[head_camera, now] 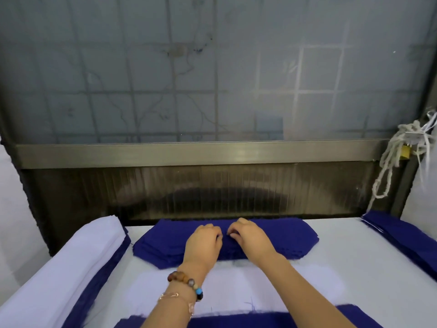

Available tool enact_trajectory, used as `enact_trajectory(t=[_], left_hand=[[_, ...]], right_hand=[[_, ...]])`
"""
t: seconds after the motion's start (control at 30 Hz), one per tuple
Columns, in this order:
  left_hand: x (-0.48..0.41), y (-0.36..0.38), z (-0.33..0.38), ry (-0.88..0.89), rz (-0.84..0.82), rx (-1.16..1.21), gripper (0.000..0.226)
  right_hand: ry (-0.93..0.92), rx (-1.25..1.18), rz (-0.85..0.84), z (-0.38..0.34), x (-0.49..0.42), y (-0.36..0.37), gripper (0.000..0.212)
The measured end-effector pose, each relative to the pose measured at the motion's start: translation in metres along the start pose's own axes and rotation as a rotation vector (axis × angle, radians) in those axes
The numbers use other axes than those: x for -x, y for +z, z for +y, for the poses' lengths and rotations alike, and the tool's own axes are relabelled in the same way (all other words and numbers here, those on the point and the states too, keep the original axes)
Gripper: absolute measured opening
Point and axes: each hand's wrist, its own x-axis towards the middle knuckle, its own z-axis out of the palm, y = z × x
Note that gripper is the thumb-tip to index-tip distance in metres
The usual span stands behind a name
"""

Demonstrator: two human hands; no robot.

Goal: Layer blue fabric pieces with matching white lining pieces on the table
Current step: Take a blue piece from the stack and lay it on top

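- While both sit mid-frame, the left hand [204, 242] and right hand [253, 237] curl their fingers, pinching the blue stack [295, 235].
- A white lining piece [236, 290] lies just below it.

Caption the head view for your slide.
Left hand and right hand, fingers curled, pick at the blue fabric stack.

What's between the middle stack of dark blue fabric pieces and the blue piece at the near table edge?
A flat white rectangular lining piece lies there, seen in the head view.
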Motion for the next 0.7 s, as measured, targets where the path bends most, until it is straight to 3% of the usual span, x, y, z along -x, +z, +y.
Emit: enact_trajectory(t=[0.13, 0.3, 0.43, 0.57, 0.7], left_hand=[[-0.018, 0.006, 0.001, -0.049, 0.117, 0.015, 0.017], [-0.026, 0.027, -0.002, -0.111, 0.145, 0.035, 0.019], [-0.024, 0.041, -0.008, -0.101, 0.214, 0.096, 0.011], [-0.025, 0.048, -0.015, -0.083, 0.178, -0.036, 0.043], [-0.026, 0.046, -0.014, -0.08, 0.105, -0.054, 0.045]], right_hand=[[0.083, 0.012, 0.082, 0.006, -0.012, 0.011, 0.008], [0.159, 0.025, 0.134, 0.009, -0.016, 0.028, 0.031], [0.158, 0.028, 0.161, 0.013, -0.019, 0.035, 0.031], [0.149, 0.035, 0.186, 0.011, -0.019, 0.038, 0.022], [0.121, 0.051, 0.191, 0.012, -0.017, 0.037, 0.013]])
